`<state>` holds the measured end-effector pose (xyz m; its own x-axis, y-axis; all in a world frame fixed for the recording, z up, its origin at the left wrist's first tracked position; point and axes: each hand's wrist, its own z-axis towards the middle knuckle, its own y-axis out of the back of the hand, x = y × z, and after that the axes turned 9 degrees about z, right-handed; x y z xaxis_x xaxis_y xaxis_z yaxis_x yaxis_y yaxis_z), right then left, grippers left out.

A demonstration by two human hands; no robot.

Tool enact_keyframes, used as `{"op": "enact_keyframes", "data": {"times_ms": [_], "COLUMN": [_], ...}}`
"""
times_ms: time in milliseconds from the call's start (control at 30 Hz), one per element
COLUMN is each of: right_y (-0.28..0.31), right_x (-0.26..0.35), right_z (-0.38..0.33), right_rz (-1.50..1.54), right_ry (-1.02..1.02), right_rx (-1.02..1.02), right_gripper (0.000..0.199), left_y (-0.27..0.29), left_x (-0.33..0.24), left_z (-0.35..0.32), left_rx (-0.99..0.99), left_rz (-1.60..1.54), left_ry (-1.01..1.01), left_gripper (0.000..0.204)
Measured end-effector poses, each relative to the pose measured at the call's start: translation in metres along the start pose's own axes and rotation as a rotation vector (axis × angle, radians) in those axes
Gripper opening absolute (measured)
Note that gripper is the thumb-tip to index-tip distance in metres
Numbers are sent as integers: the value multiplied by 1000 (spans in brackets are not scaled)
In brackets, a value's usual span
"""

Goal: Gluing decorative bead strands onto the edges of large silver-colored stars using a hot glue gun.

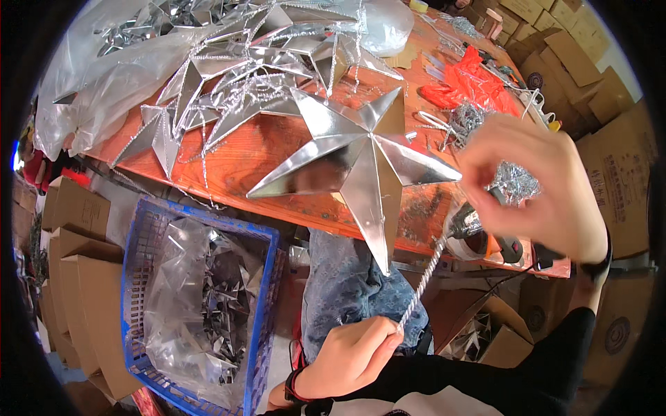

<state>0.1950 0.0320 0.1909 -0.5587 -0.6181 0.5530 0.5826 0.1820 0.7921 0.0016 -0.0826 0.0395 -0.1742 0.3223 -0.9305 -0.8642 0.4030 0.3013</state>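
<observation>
At my far left a blue basket (135, 277) stands on the floor, lined with clear plastic and part filled with small silver pieces. Above it, on the orange table (243, 156), lie several silver stars already edged with tinsel (208, 97), so I judge a good share of the work done. The big plain silver star (361, 156) in front of me carries no trim yet, and that one looks left to do.

My left hand (354, 357) is low and close to my body, closed in a pinch on the near end of a silver tinsel strand (420, 295). The strand runs taut, up and to the right, from those fingers to a roll of tape (468, 232) at the table's edge. My right hand (538, 184) is raised above that roll, fingers curled around a tuft of tinsel; it is blurred, so I cannot tell how firm the hold is. Red packets (468, 83) and cardboard boxes (576, 62) lie beyond.
</observation>
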Motion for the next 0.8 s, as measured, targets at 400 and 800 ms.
{"op": "enact_keyframes", "data": {"times_ms": [400,800], "right_y": [-28,-37], "right_x": [-54,-61], "right_z": [55,56], "right_rz": [7,22], "right_ry": [13,-9], "right_rx": [79,63], "right_gripper": [11,11], "left_y": [0,-1], "left_x": [10,13], "left_z": [8,13], "left_rx": [-21,-24], "left_rz": [-45,-88], "left_ry": [-156,-150], "left_gripper": [9,10]}}
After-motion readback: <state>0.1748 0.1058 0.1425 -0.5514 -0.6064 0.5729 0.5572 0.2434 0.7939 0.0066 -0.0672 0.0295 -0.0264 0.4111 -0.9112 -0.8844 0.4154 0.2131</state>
